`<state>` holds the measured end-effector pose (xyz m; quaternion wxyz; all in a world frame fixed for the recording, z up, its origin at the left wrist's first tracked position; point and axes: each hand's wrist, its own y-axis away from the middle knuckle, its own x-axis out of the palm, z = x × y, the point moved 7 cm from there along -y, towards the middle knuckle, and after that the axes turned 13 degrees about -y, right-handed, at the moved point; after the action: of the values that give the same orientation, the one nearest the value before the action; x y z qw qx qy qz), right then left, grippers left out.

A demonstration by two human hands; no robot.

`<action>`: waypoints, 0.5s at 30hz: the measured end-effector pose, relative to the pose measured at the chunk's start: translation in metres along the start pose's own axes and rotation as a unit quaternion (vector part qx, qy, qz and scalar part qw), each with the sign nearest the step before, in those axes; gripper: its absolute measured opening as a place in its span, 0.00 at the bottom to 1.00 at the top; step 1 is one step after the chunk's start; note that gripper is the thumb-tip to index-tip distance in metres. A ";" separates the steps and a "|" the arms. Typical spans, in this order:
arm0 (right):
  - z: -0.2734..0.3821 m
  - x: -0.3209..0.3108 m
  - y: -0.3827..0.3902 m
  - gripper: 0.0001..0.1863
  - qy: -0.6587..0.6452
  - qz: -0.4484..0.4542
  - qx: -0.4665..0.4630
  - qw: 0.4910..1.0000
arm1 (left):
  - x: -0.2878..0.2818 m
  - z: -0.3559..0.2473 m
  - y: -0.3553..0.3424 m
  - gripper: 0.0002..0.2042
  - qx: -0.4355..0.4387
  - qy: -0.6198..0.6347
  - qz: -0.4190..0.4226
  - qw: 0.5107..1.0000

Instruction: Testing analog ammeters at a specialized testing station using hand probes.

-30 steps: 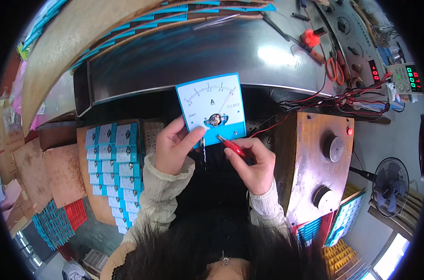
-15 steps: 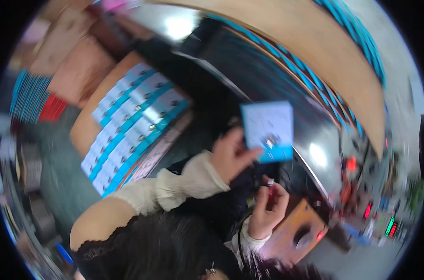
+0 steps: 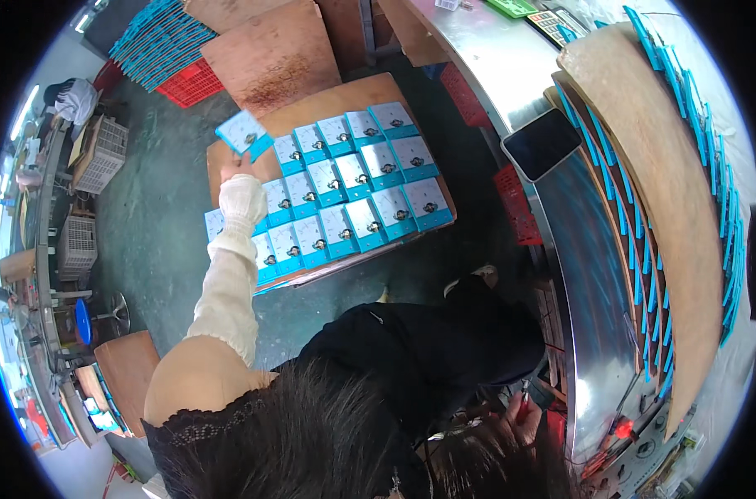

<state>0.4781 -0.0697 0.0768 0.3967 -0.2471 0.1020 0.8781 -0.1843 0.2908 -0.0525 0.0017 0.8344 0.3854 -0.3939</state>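
My left hand [image 3: 235, 167], arm stretched out to the far left, grips a square panel meter [image 3: 241, 130] with a white dial face and blue edging. It is held above the left back corner of a brown board [image 3: 369, 91]. Rows of matching panel meters [image 3: 341, 179] lie on that board, each with a small metal part low on its face. My right hand [image 3: 523, 422], low at the right beside the bench, is closed round a red-handled tool [image 3: 523, 405] with a metal tip. Hair partly hides this hand, and the tool's kind is unclear.
A shiny metal bench [image 3: 590, 291] runs along the right, bearing a dark-screened phone [image 3: 544, 143] and stacked curved boards [image 3: 644, 166] with blue pieces between them. Red crates [image 3: 187, 82] and brown sheets [image 3: 270, 54] stand behind. A blue stool [image 3: 83, 321] is at left.
My left hand has carried the panel meter from in front of me out to the left, over the board. My right hand has dropped lower. The view has turned left.
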 end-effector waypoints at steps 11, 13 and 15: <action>0.052 0.026 -0.004 0.12 -0.009 0.031 -0.042 0.999 | 0.000 -0.060 0.042 0.16 0.192 -0.370 0.099 0.904; 0.047 0.032 -0.005 0.11 -0.033 0.054 -0.069 0.996 | -0.001 -0.057 0.048 0.18 0.277 -0.442 0.115 0.845; 0.036 0.022 -0.007 0.11 -0.018 0.004 -0.074 0.997 | 0.006 -0.029 0.045 0.21 0.321 -0.491 0.146 0.796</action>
<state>0.4579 -0.0373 0.0960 0.3753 -0.2599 0.0305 0.8892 -0.1340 0.2716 -0.0503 -0.0199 0.5278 0.0579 -0.8471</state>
